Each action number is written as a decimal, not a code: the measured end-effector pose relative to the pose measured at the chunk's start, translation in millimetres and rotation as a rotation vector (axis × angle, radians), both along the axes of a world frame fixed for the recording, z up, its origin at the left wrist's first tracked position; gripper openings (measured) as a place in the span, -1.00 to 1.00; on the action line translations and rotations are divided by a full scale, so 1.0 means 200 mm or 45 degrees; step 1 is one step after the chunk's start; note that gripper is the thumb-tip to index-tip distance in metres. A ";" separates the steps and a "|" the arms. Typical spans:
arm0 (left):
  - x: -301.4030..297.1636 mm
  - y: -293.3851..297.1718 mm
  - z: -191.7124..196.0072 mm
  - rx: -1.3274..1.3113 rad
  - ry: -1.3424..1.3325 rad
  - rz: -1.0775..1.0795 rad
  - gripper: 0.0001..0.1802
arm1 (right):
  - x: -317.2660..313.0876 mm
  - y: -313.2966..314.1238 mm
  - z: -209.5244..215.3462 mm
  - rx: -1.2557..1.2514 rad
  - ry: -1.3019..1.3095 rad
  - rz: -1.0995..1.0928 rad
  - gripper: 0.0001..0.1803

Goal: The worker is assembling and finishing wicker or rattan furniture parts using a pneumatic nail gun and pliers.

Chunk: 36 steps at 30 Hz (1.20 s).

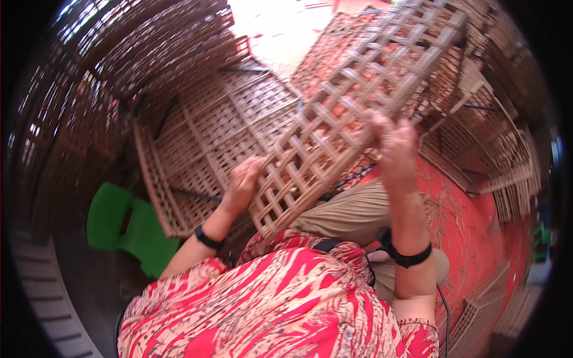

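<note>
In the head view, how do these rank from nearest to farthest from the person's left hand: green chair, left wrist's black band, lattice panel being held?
1. Lattice panel: touching the left hand, extending up and right.
2. Black band: around the left wrist, below the hand.
3. Green chair: lower left, beyond the forearm.

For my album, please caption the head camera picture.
Left hand and right hand hold a woven lattice panel, green chair nearby.

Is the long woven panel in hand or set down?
In hand: left hand on the left edge of the woven panel, right hand on its right. Cannot tell whether its far end is supported.
</note>
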<state>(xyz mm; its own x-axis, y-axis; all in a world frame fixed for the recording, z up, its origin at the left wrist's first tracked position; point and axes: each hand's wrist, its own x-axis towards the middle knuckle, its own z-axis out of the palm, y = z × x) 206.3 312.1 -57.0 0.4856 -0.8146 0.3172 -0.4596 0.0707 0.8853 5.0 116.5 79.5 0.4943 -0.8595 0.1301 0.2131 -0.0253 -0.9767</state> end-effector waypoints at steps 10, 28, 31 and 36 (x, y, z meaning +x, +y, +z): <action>0.00 -0.04 -0.16 0.554 1.116 -0.386 -0.50 | -0.23 0.10 0.02 0.074 -0.171 0.016 -0.68; 0.09 -0.44 -0.12 0.596 1.461 -0.650 -0.52 | -0.81 -0.94 0.49 -0.019 -0.236 -0.625 -0.73; 0.11 -0.45 -0.10 0.486 1.496 -0.528 -0.53 | -0.77 -0.75 0.54 0.256 -0.258 -0.752 -0.61; 0.00 -0.60 -0.08 0.257 1.543 -0.402 -0.54 | -1.04 -0.50 0.37 -0.081 -0.235 -0.812 -0.51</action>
